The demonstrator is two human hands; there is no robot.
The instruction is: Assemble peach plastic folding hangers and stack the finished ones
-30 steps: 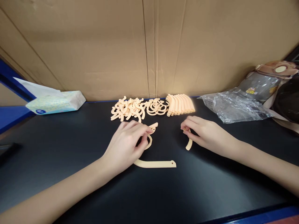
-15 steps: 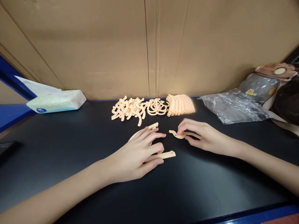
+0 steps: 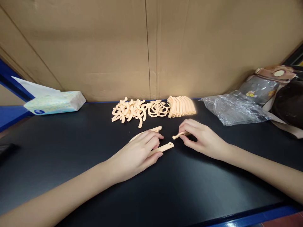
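Note:
My left hand [image 3: 139,151] is closed round a flat beige strip [image 3: 163,148] with a small hole near its outer end, pinched between thumb and fingers. Beyond those fingers, partly hidden under the hand, lies another beige piece [image 3: 156,129]. My right hand [image 3: 201,135] pinches a thin, curved beige piece [image 3: 181,135], whose tip points toward the left hand; the rest is covered by fingers. A gap separates the two held pieces. Farther back are a heap of short curved beige pieces [image 3: 127,110], several ring-like pieces [image 3: 158,108] and a neat row of longer beige strips [image 3: 181,106].
A tissue pack [image 3: 55,102] stands at the back left. At the back right lie a crumpled clear plastic bag [image 3: 233,107], a clear bottle with a brown lid [image 3: 260,85] and a dark bag [image 3: 290,102]. Cardboard [image 3: 106,47] walls off the black table's [image 3: 153,201] far side.
The left hand has closed more on the strip, whose holed end has tilted up and shifted slightly left. In the right hand the curved piece has been turned and now shows less of its length.

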